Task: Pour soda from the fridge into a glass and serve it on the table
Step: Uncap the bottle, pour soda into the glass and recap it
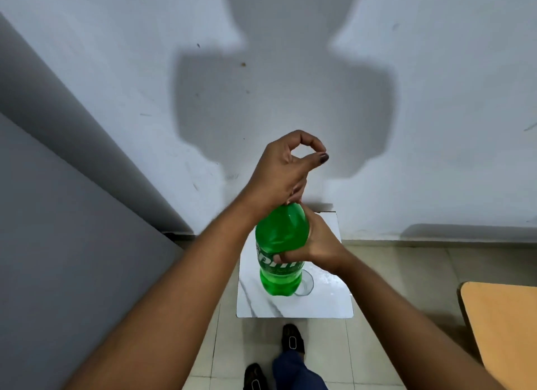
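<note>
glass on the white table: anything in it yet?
Looks empty: the glass shows clear, no liquid visible, though the green bottle hides most of it.

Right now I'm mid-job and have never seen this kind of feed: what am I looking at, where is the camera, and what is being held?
There is no machine here. The single picture comes from a camera worn on a person's head, looking forward and down, so the two bare arms reaching in are that person's own. The right hand grips a green soda bottle around its upper body. The left hand sits over the bottle's top, fingers curled, seemingly at the cap, which is hidden. Below stands a small white table with an empty-looking glass partly behind the bottle. A corner of a wooden table shows at the right edge, and the person's shoes are on the tiled floor.
</note>
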